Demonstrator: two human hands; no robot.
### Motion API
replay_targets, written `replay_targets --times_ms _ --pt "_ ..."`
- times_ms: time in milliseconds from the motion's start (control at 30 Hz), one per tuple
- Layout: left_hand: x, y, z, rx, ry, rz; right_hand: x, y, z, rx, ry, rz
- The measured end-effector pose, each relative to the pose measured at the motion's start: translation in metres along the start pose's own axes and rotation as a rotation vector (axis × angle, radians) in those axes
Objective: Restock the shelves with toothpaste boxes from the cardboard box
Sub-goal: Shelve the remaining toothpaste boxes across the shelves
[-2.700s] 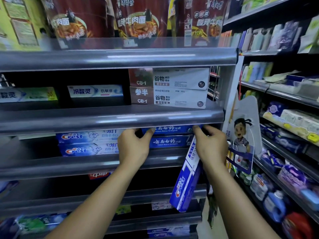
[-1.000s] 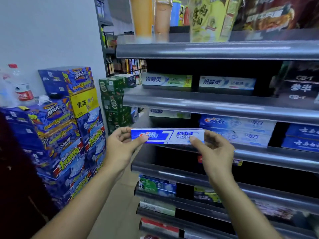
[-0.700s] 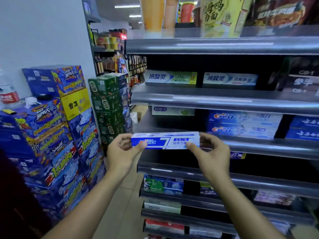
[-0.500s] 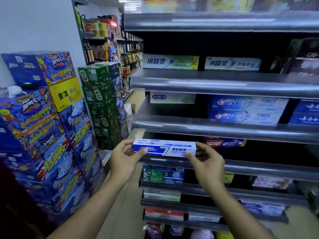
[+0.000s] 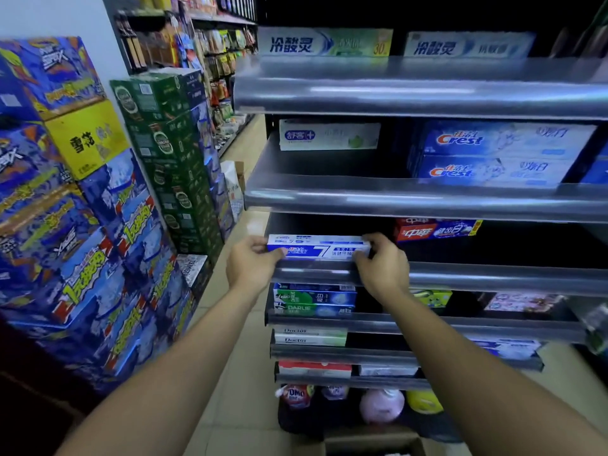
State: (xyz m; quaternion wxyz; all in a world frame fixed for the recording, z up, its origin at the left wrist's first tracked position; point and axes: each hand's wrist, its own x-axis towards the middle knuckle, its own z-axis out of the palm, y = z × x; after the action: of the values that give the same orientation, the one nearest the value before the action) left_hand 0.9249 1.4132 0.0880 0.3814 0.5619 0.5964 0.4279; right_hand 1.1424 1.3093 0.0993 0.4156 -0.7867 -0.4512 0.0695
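Lowered since a moment ago, the Crest toothpaste box (image 5: 320,248) is now at the left end of the shelf (image 5: 460,278), with the left hand (image 5: 251,263) and right hand (image 5: 383,268) each pinching one end, so release seems next.

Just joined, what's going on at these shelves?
A person grips a long blue-and-white toothpaste box by its ends, left hand on the left end, right hand on the right. It is level at the front lip of a grey metal shelf, left of the red toothpaste boxes; whether it rests there is unclear. A brown cardboard box sits on the floor below.
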Motion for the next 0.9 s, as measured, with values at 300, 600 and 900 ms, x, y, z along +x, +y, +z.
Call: replay_targets --times_ms 300,600,900 --pt "-0.03 -0.01 -0.014 -0.12 0.124 0.043 -0.02 0.005 -0.024 0.12 0.041 -0.115" --pt "-0.187 -0.166 0.042 0.139 -0.041 -0.042 -0.154 0.208 -0.019 0.158 -0.22 0.207" --pt "-0.349 -0.391 0.214 0.304 -0.47 -0.684 -0.302 0.457 0.039 -0.003 -0.584 0.824"
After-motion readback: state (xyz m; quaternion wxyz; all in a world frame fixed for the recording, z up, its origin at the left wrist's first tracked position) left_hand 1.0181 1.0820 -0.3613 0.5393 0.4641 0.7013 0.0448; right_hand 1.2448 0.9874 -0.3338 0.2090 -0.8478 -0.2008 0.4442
